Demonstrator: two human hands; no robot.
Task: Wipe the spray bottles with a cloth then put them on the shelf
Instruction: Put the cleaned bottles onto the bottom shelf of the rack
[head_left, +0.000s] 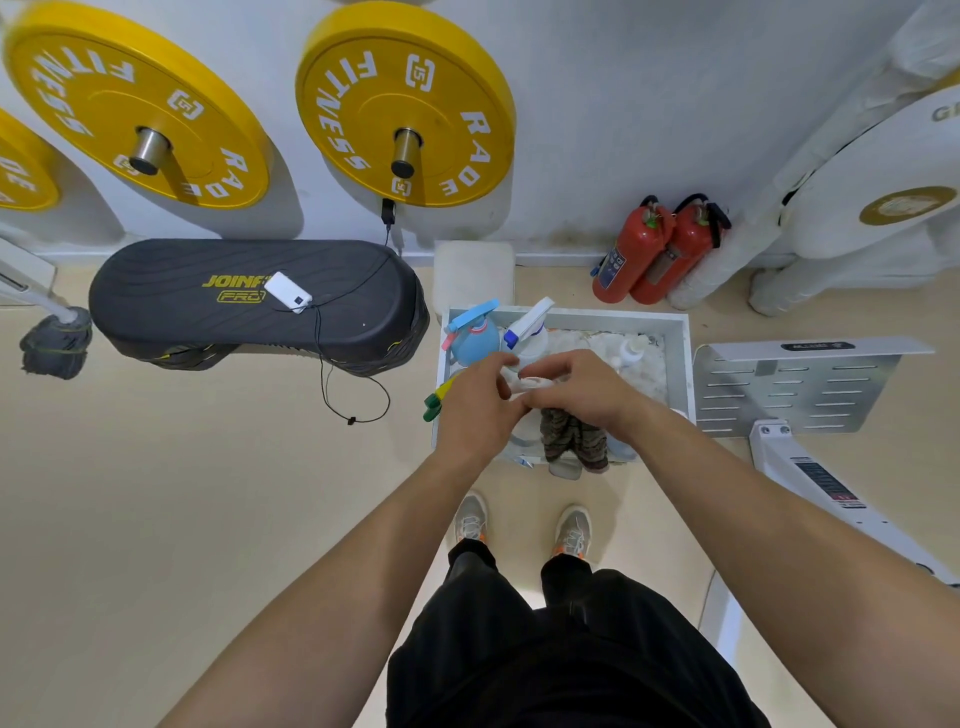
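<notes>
Clearly both hands meet over the near end of the white tray, fingers curled and thumbs pressed in. The left hand wraps what seems to be a spray bottle, of which only the yellow-and-green spray head shows, poking out past the knuckles; its body is hidden. The right hand bunches a brown striped cloth, whose loose end hangs below the wrist. A pale wad pinched between the two hands cannot be told apart as cloth or cap. Two more stand upright at the tray's far end, touching each other: a blue bottle and a white bottle with a blue nozzle. Such bottles are likely light, thin-walled plastic, smooth and slippery once damp, and top-heavy if nearly empty. The safest hold is probably round the neck just under the trigger, or a full wrap on the body, never the trigger lever itself. The cloth is soft and limp, so it needs bunching to press.
</notes>
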